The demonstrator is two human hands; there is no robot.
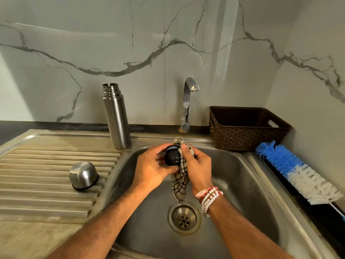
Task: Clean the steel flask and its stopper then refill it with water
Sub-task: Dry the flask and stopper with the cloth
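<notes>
Over the sink basin (242, 184), my left hand (151, 169) grips the black stopper (172, 157) from the left. My right hand (197, 165) holds a beige checked cloth (180, 182) against the stopper's right side, thumb on top; the cloth's tail hangs down toward the drain (184, 218). The steel flask (116, 116) stands upright and uncapped at the back of the draining board, left of the tap (187, 101). Its steel cup lid (83, 175) lies upside down on the ribbed draining board (37, 174).
A dark brown woven basket (246, 129) sits at the back right of the sink. A blue and white bottle brush (298, 172) lies along the right counter edge. No water runs from the tap. A marble wall stands behind.
</notes>
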